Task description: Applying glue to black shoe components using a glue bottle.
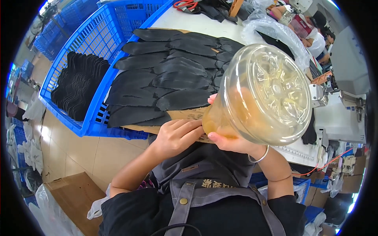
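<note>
A large clear plastic bottle (271, 94) with yellowish liquid in it is tilted, its ridged round base turned up toward me. Around its lower side my right hand (236, 143) is closed, thumb showing below and fingertips at the far side. My left hand (179, 135) is at the bottle's narrow end, its fingers pressed together. Whatever those fingers grip is hidden, as is the bottle's mouth. Just beyond my hands, black leaf-shaped pieces (181, 74) lie in overlapping rows on a brown cardboard sheet (185, 114).
To the left stands a blue plastic crate (88, 106) holding a stack of black wavy-edged pieces (78, 84). Red-handled scissors (185, 4) lie at the table's far side. A sewing machine (334, 92) and a ruler (295, 152) are at the right. Another person works at the far right.
</note>
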A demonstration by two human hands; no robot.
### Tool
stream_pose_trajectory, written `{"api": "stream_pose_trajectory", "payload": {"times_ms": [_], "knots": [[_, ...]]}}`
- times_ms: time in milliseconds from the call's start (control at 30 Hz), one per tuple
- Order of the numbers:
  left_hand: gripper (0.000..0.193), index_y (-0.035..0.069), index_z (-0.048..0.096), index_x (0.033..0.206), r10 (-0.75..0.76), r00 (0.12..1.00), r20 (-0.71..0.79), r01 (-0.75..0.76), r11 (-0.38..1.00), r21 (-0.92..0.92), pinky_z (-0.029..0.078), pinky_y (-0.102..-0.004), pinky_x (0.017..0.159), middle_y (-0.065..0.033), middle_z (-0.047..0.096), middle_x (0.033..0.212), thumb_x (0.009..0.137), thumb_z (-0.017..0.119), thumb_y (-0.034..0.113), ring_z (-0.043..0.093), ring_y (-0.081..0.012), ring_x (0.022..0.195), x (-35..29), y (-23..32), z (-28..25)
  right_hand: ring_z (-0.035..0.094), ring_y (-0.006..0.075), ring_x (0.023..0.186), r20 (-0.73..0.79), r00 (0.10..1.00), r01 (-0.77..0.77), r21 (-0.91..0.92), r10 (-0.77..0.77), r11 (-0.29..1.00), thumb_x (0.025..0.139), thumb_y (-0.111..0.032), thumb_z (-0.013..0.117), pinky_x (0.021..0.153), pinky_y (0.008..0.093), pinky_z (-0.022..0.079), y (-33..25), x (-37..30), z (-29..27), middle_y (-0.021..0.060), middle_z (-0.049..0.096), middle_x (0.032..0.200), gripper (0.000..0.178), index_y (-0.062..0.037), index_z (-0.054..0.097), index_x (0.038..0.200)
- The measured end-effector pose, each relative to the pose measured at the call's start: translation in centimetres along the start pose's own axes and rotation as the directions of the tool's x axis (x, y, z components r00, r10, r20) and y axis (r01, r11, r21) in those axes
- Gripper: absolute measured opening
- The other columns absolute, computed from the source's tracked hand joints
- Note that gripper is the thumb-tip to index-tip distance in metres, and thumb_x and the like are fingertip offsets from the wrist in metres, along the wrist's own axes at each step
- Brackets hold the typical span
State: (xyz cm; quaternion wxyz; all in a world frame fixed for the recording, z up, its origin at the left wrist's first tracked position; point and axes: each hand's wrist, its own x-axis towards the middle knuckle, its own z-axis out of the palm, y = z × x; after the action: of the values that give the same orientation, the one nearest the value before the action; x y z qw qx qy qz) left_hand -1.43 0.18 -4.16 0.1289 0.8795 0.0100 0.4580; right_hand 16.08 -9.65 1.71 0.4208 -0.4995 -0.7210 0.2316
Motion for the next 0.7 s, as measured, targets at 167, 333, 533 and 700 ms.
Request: {"api": "stream_pose_trajectory", "payload": {"times_ms": [167,333,533,700], "knots": [[0.025,0.004,0.060,0.090,0.026,0.989,0.147,-0.028,0.999,0.015,0.050,-0.0272,0.060,-0.0070,0.063,0.089,0.066,0.062,0.009,0.063,-0.0179,0.075,-0.2,-0.4,-0.2,0.050,0.0268,0.111,-0.034,0.999,-0.010,-0.480,-0.008,0.877,0.072,-0.017,0.073,0.095,0.0391,0.041,2.0,-2.5,-0.7,0.0132,0.047,0.125,0.069,0.0000,0.039,0.130],[0.027,0.006,0.060,0.092,-0.026,0.989,0.145,0.017,0.998,0.060,0.048,-0.0271,0.056,-0.0041,0.062,0.081,0.065,0.063,0.009,0.063,-0.0177,0.072,-1.0,-0.3,0.8,0.055,0.0261,0.106,-0.413,0.896,-0.155,0.051,0.162,0.987,0.068,-0.004,0.071,0.091,0.0396,0.046,0.6,-3.5,-3.4,0.0176,0.054,0.114,0.066,0.0006,0.040,0.127],[0.024,0.006,0.062,0.089,-0.040,0.993,0.112,0.036,0.998,0.041,0.047,-0.0272,0.054,-0.0042,0.062,0.078,0.064,0.064,0.008,0.062,-0.0176,0.068,-0.8,-0.4,0.7,0.056,0.0281,0.106,-0.598,0.792,-0.368,-0.305,0.124,0.878,0.069,-0.009,0.072,0.091,0.0395,0.046,-1.1,-9.6,-7.6,0.0183,0.053,0.115,0.072,-0.0002,0.034,0.130],[0.024,0.007,0.063,0.086,-0.069,0.995,0.070,0.066,0.997,0.046,0.046,-0.0270,0.051,-0.0044,0.063,0.079,0.063,0.067,0.008,0.061,-0.0169,0.063,-0.7,-0.1,0.6,0.052,0.0283,0.108,-0.554,0.826,-0.020,0.156,0.104,0.988,0.074,-0.019,0.070,0.091,0.0402,0.045,-2.8,-4.9,-4.4,0.0177,0.050,0.117,0.072,-0.0016,0.031,0.132]]}}
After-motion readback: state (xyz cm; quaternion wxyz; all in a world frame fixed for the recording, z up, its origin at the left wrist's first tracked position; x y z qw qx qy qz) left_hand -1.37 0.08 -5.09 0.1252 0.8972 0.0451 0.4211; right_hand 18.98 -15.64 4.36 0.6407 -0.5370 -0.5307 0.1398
